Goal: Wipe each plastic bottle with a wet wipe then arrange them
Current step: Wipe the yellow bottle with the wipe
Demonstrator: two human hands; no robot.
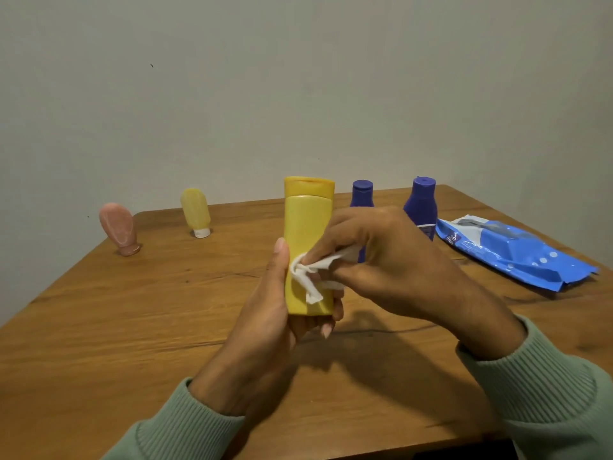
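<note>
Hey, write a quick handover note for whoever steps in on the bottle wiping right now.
Left hand: grip on the tall yellow bottle, upright above the table.
Right hand: pinches the wet wipe against its front.
Pink bottle and small yellow bottle stand cap-down, far left; two purple bottles back right; wipes pack lies right.
Done: can't tell which are wiped.
Left: finish this one, arrange all.

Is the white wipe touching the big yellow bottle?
Touching: the head view shows the right hand pressing the wipe onto the big yellow bottle.
</note>
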